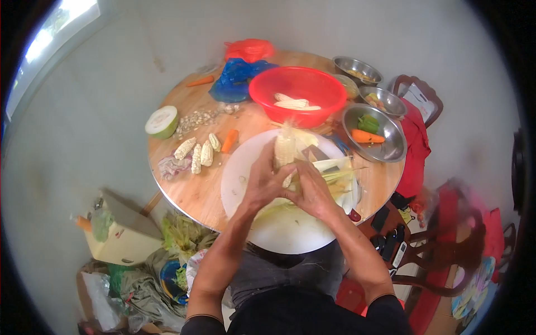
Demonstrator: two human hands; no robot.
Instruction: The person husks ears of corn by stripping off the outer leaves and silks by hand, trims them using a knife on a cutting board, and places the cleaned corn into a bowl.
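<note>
Over the white round board (262, 148), an ear of corn (285, 148) stands upright between my hands, pale silk at its top. My left hand (267, 181) grips its lower left side. My right hand (310, 187) closes round its lower right, the thumbs close together near the base. My fingers hide part of the cob. Green-yellow husks (338, 177) lie on the board to the right of my hands. Just beyond my right hand is a flat greyish-brown piece (316, 153), partly covered, whose kind I cannot make out.
A red basin (298, 75) holding peeled corn stands behind the board. Steel bowls with vegetables, one with a carrot (367, 136), line the right side. Several corn pieces (196, 158), a cut melon-like vegetable (162, 121) and a blue bag (237, 81) are on the wooden table (190, 192).
</note>
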